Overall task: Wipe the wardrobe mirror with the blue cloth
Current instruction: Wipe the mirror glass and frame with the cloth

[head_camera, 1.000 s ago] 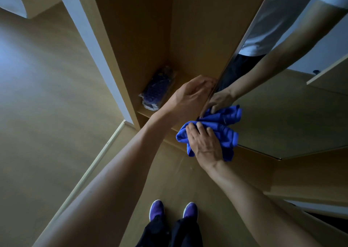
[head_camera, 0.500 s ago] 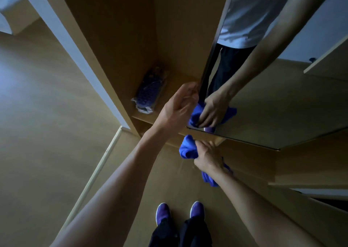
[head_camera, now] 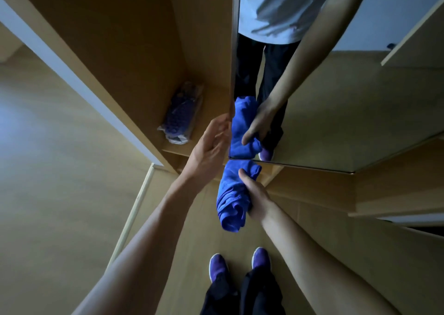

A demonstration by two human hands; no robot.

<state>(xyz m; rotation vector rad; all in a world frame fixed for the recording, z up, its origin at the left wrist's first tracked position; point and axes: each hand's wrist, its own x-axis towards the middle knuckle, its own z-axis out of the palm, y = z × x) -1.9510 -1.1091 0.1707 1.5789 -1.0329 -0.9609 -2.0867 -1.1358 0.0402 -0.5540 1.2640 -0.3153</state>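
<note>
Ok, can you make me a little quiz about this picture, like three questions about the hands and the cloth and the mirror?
1. True or false: the right hand holds the blue cloth.
2. Which part of the wardrobe mirror does the cloth's top end meet? A) the top edge B) the bottom left corner C) the far right side
3. Fill in the gap: the left hand is at the mirror door's ______ edge.

Key
1. True. The fingers wrap round the bunched cloth.
2. B. The cloth's top end reaches the bottom left corner.
3. Left. The fingers are at the left edge, just above the bottom corner.
</note>
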